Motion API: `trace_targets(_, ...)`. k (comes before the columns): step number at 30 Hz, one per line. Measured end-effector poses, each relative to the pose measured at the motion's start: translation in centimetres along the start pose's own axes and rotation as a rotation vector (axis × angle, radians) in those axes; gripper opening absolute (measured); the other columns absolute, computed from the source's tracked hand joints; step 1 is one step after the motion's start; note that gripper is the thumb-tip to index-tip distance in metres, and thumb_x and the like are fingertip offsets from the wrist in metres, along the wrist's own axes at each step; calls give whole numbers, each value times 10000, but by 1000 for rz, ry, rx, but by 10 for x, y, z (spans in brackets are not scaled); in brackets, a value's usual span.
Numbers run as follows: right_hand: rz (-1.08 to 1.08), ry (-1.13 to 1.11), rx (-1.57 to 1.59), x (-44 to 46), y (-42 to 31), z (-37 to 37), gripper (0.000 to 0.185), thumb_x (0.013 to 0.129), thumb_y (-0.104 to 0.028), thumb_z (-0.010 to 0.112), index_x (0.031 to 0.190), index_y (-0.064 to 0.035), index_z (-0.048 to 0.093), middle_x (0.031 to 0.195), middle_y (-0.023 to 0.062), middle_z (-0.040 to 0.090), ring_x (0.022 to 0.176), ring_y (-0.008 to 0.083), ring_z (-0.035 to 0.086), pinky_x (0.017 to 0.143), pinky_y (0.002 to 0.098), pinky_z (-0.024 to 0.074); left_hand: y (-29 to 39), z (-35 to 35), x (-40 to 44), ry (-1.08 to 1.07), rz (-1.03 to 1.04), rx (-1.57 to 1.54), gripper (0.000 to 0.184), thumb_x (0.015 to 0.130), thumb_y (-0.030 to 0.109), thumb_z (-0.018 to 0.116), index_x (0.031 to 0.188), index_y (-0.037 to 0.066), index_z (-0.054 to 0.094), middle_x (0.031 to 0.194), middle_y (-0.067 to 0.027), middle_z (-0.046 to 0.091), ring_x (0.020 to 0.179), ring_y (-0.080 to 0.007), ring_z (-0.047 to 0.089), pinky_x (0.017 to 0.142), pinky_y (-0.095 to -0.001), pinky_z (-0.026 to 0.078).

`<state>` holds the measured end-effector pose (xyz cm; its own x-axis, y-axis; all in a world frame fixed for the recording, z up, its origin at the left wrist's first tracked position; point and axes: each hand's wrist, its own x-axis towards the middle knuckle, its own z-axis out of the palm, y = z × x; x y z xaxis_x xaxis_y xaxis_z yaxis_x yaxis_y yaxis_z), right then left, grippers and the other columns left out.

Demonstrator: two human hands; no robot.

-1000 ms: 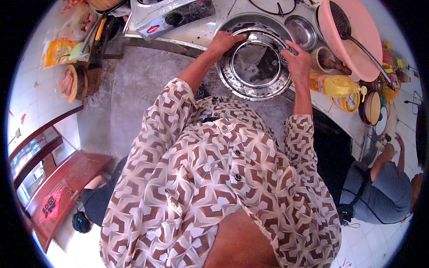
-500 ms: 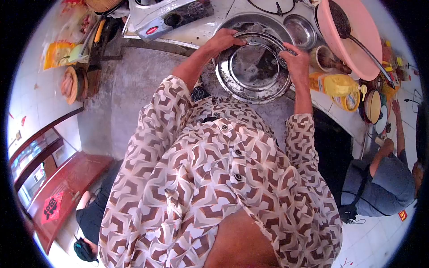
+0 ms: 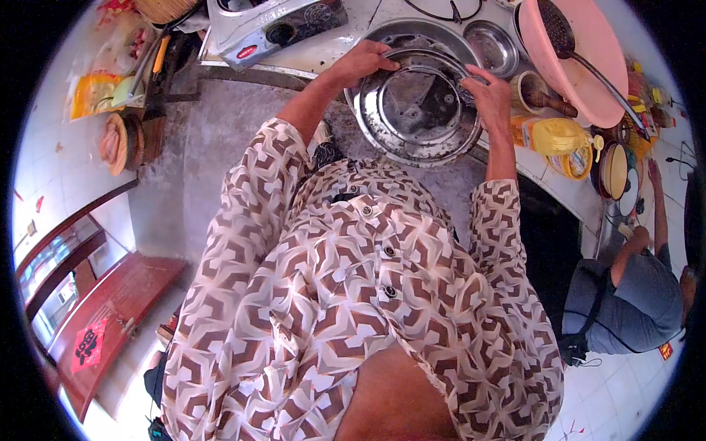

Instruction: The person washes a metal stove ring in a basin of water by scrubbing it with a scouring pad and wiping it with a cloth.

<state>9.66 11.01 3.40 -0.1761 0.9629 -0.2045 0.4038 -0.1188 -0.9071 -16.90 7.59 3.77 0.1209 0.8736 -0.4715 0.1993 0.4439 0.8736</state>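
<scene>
A round stainless-steel pot lid (image 3: 421, 151), stepped in rings and darkly smudged, is tilted between my hands in front of the counter edge. My left hand (image 3: 366, 63) grips its upper left rim, thumb lying over the edge. On the right side, my right hand (image 3: 489, 95) is closed with bent fingers at the rim. A small grey rough bit, perhaps a scourer, shows under its fingertips, too hidden to be sure. Directly behind the lid sits a wide metal basin (image 3: 441, 31), partly covered by it. Beside that stands a small metal bowl (image 3: 491, 48).
A gas stove (image 3: 283, 33) is at the upper left. On the right are a pink basin (image 3: 599, 81) with a skimmer (image 3: 557, 29) across it, a cup (image 3: 529, 92) and a yellow bottle (image 3: 555, 138). Another person (image 3: 625, 301) is at the far right; a red bench (image 3: 110, 323) is at left.
The lid has shifted slightly left and turned a little in my hands. My right hand is slightly higher along the rim. The person at the lower left has mostly gone from view.
</scene>
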Motion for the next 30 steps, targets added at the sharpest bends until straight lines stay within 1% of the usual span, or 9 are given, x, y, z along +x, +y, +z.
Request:
trace_targets(3,23,-13,-24,-2,-7,0,328,696,-79,664,1017,-15,671,778,23,643,629,70,540,596,203,437,14,5,1,27,-76,174,302,765,113,651,1044,1,627,824,-66,656,654,-136,603,640,-269,502)
trace_targets(9,51,-44,28,-2,11,-1,326,700,-74,661,1019,-14,670,815,36,655,697,77,570,650,205,452,18,-4,-17,-136,84,208,340,759,125,654,1070,-3,608,866,-51,644,695,-112,579,638,-267,489)
trace_targets(12,86,-54,4,-4,4,-4,332,699,-81,661,1025,-18,669,829,43,658,718,87,580,672,220,459,-9,-6,-5,-203,113,-7,367,758,122,656,1107,27,597,867,-33,636,684,-107,562,653,-265,473)
trace_targets(15,26,-48,-42,-6,-5,-3,342,695,-96,663,1031,-31,670,845,60,666,743,103,592,702,235,466,-7,-3,3,-106,194,347,311,756,135,668,1049,40,629,823,-25,634,675,-109,556,665,-273,465)
trace_targets(18,-10,-53,-132,-9,-19,3,351,688,-111,668,1033,-47,672,859,81,673,769,116,601,730,241,466,-1,5,13,35,121,393,228,760,147,669,950,22,656,772,-32,631,671,-114,555,652,-291,465)
trace_targets(21,-35,-73,-142,-8,-21,9,356,683,-123,670,1033,-56,674,873,99,675,791,125,602,749,238,462,9,14,15,24,-13,382,174,759,145,667,882,21,670,735,-34,626,675,-117,561,654,-285,468)
trace_targets(24,-20,-77,-70,-4,-6,7,359,682,-142,670,1030,-55,674,848,105,674,748,128,607,718,247,470,17,6,7,-50,-32,228,277,719,149,698,955,11,657,793,-76,647,715,-137,586,674,-290,470)
trace_targets(27,19,-90,9,1,4,2,360,673,-180,669,1014,-65,680,778,106,670,691,140,610,687,267,477,1,-11,3,-125,125,70,267,729,133,685,970,21,663,830,-57,647,723,-119,580,661,-278,471)
trace_targets(30,27,-100,71,-2,5,3,355,674,-175,667,1004,-43,679,755,84,665,681,121,598,672,262,475,-6,-8,-1,-189,68,-47,253,743,129,674,970,16,660,833,-72,644,735,-120,580,659,-286,474)
